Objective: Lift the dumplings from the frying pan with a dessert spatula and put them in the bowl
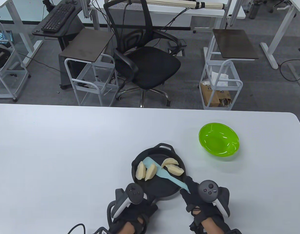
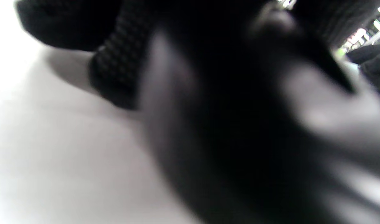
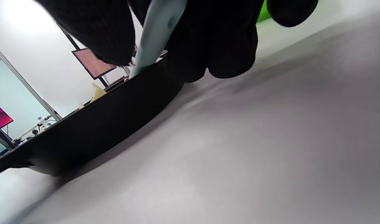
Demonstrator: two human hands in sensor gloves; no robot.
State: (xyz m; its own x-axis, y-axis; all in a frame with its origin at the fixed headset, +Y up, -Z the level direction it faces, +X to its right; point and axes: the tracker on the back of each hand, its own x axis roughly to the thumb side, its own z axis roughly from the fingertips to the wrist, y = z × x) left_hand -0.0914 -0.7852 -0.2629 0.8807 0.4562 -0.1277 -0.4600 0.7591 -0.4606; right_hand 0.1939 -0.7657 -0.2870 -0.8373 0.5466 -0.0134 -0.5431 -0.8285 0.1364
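Observation:
A black frying pan [image 1: 164,189] sits near the table's front edge and holds several pale dumplings: one pair on the left [image 1: 140,170] and one pair on the right [image 1: 174,168]. A light blue dessert spatula [image 1: 156,169] lies with its blade on the pan floor between the two pairs. My right hand [image 1: 188,189] grips its handle at the pan's right rim. In the right wrist view the handle [image 3: 158,28] runs between my gloved fingers over the pan wall [image 3: 99,124]. My left hand [image 1: 148,206] holds the pan's handle. The green bowl [image 1: 218,141] stands empty to the right.
The left wrist view is dark and blurred, showing only glove and white table. Bare white table [image 1: 67,151] stretches to the left and behind the pan. Beyond the far edge stand an office chair [image 1: 145,65] and wire carts [image 1: 220,82].

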